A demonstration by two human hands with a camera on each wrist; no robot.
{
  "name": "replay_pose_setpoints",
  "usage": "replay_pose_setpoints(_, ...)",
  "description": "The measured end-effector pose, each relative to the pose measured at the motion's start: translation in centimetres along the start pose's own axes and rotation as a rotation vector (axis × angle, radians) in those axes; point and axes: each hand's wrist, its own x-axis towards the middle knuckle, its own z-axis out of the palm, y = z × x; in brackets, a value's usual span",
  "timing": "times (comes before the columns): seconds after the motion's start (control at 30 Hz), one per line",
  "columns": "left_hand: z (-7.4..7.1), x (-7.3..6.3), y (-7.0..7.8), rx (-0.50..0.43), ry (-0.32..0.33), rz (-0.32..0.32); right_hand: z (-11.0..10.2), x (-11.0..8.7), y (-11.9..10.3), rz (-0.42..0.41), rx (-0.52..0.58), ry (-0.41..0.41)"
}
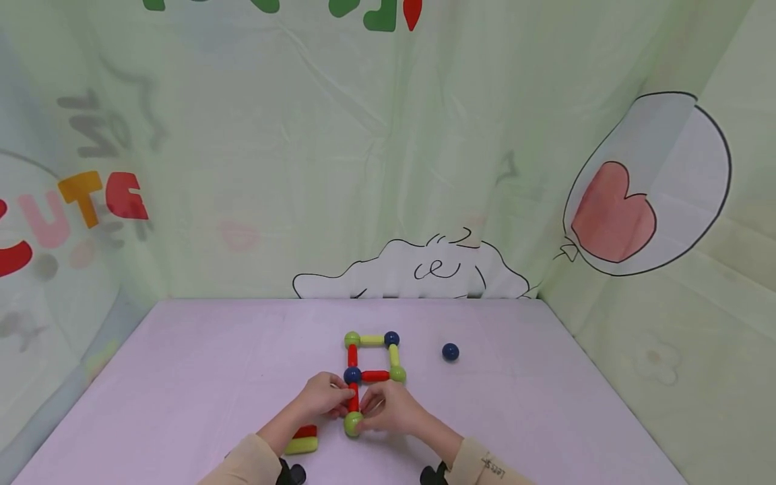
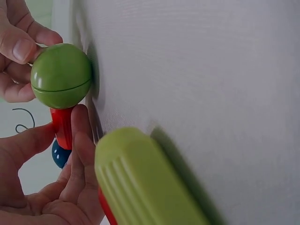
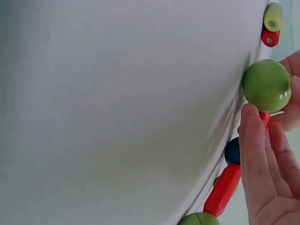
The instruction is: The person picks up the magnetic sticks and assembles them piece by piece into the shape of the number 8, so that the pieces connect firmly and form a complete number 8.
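My left hand pinches a red rod between thumb and fingers. One end of the rod meets a dark blue ball, the other a lime green ball. With thumb and fingertips, my right hand holds this near green ball. Beyond the hands, red and yellow-green rods with balls at the corners form a square frame, including a yellow-green rod along its far side and a red rod along its near side. In the left wrist view, both hands surround the green ball and rod.
A loose dark blue ball lies right of the frame. Beside my left forearm are a yellow-green rod and a red rod, side by side. The pale tabletop ends at a printed curtain.
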Motion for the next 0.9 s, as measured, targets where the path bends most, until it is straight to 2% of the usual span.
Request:
replay_pose_setpoints(0.17,-0.1,0.0,-0.1,-0.001,0.001,0.006,-0.6,0.0,0.1,-0.004,0.017,0.010)
replay_pose_setpoints(0.3,-0.1,0.1,-0.2,0.001,0.004,0.014,-1.2,-0.1,0.0,-0.015,0.008,0.049)
replay_pose_setpoints(0.5,-0.3,0.1,-0.4,0.034,0.004,0.042,-3.0,-0.3,0.2,-0.011,-0.036,0.153)
replay_pose_setpoints(0.67,-0.7,-0.2,-0.5,0.049,-0.028,0.091,-4.5,0.1,1.3,-0.043,-0.116,0.242)
replay_pose_setpoints(0.9,-1.0,-0.7,-0.6,0.070,-0.043,0.111,-5.4,1.1,2.4,-0.026,-0.127,0.259)
